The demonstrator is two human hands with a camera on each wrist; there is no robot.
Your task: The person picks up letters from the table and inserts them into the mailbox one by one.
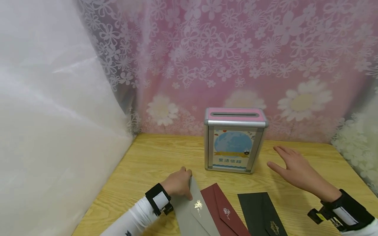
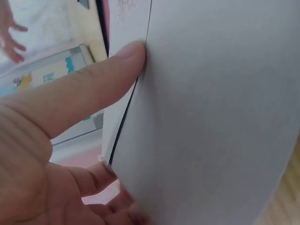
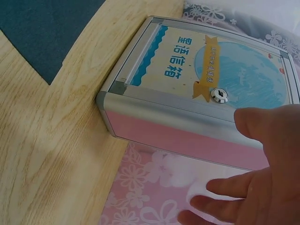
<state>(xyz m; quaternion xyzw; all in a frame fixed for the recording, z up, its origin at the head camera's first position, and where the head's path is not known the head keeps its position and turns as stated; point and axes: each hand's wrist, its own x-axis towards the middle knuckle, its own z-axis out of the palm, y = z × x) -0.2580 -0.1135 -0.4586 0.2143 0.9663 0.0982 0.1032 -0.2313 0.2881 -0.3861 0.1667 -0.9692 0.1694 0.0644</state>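
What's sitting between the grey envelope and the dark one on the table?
A red envelope lies between the grey envelope and the dark envelope, as the head view shows.

we count three envelopes (image 1: 193, 214) (image 1: 222, 209) (image 1: 258, 211) at bottom centre, one slotted box (image 1: 233, 144) right of centre, two hands (image 1: 178, 183) (image 1: 298, 168) at lower centre and lower right, two black wristbands (image 1: 153, 193) (image 1: 351, 205), one table (image 1: 165, 150)

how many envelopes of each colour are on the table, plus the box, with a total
Grey envelope: 1
Dark red envelope: 1
Dark green, nearly black envelope: 1
Pink-topped slotted mailbox: 1
Total: 4
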